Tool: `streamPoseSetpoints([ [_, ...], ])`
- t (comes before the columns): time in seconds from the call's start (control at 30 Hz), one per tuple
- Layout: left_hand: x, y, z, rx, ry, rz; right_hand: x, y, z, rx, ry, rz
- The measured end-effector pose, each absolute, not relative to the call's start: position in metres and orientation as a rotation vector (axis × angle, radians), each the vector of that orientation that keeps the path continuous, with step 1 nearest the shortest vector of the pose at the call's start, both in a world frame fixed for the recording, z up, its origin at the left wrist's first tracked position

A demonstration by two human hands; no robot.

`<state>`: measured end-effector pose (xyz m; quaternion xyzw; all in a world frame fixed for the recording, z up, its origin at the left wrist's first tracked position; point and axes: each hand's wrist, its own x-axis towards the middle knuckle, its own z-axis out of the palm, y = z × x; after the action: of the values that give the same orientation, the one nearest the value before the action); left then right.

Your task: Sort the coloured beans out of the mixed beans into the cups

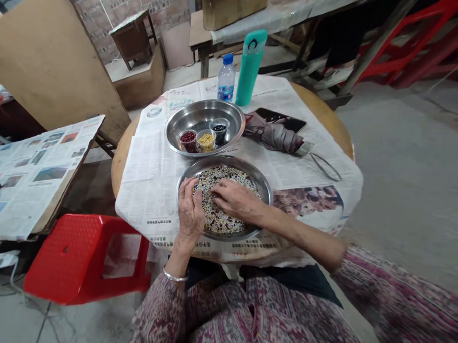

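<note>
A shallow metal basin (267, 187) on the round table holds a spread of mixed white, black, red and yellow grains and beans (226, 223). My left hand (190, 210) lies over its left rim, fingers stretched and the thumb apart, with nothing visible in it. From the right, my right hand (237, 199) reaches over the mix; its fingers are bent together at the beans, and what they pinch is hidden. Just behind stands a second metal basin (174, 119) with cups of red beans (188, 139), yellow beans (206, 140) and black beans (219, 131).
Newspaper (145, 188) covers the table. Behind the basins stand a water bottle (226, 79) and a teal flask (251, 66). A folded umbrella (272, 135) and a phone (280, 118) lie at right. A red stool (69, 255) is on the left.
</note>
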<state>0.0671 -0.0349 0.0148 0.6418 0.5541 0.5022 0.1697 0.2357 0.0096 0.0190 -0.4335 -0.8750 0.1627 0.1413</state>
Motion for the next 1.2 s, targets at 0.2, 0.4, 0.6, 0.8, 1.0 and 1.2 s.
streamPoseSetpoints([
  [0.2, 0.066, -0.035, 0.014, 1.822, 1.558, 1.428, 0.24, -0.022, 0.014, -0.772, -2.609, 0.806],
  [0.4, 0.066, -0.036, 0.015, 1.848, 1.549, 1.428, 0.252, 0.013, 0.011, -0.978, -2.591, 0.631],
  [0.6, 0.067, -0.036, 0.016, 1.845, 1.536, 1.416, 0.24, 0.045, 0.017, -1.499, -2.407, 0.326],
  [0.8, 0.066, -0.036, 0.015, 1.836, 1.557, 1.407, 0.215, 0.009, 0.018, -1.063, -2.586, 0.462],
  [1.0, 0.068, -0.036, 0.014, 1.829, 1.561, 1.42, 0.239, -0.012, 0.019, -0.645, -2.735, 0.606],
  [1.2, 0.068, -0.035, 0.014, 1.831, 1.55, 1.435, 0.276, 0.032, 0.011, -1.042, -2.61, 0.376],
])
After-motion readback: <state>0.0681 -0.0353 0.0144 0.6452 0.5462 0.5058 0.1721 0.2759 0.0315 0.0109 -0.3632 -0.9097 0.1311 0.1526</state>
